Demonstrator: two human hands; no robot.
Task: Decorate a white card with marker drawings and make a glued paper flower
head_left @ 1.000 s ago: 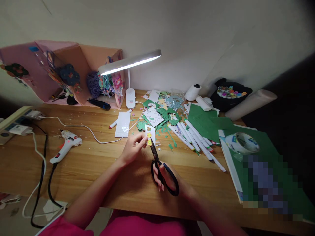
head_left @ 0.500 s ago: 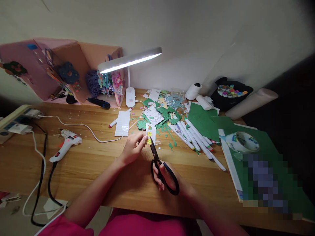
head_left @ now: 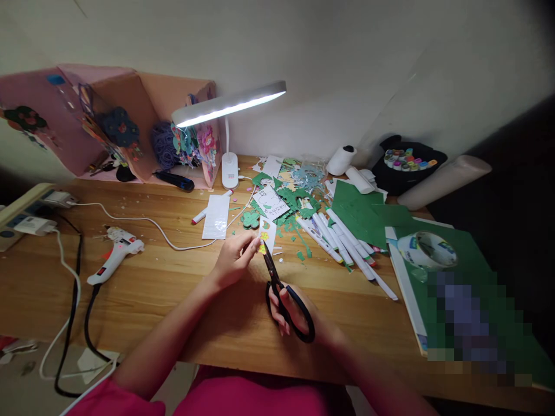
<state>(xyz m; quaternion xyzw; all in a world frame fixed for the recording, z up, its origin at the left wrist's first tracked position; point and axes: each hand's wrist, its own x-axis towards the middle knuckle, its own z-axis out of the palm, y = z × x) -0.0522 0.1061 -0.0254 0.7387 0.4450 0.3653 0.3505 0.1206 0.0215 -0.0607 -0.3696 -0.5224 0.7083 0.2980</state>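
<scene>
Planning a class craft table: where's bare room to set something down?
Bare wood shows between the glue gun and the left hand, and between the right hand and the large green card. Green scraps and markers crowd the area beyond both hands.

White paper strip (head_left: pixel 272 229), yellow flowers (head_left: pixel 265 236), at left fingers (head_left: pixel 250 252). Black scissors (head_left: pixel 272 273) in right fingers (head_left: pixel 274 301). Beyond fingers, green paper scraps (head_left: pixel 289 199). Tabletop (head_left: pixel 165 280) beneath: brown woodgrain.

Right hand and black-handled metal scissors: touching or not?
Touching. The head view shows the right hand gripping the black-handled metal scissors by their handle loops.
</scene>
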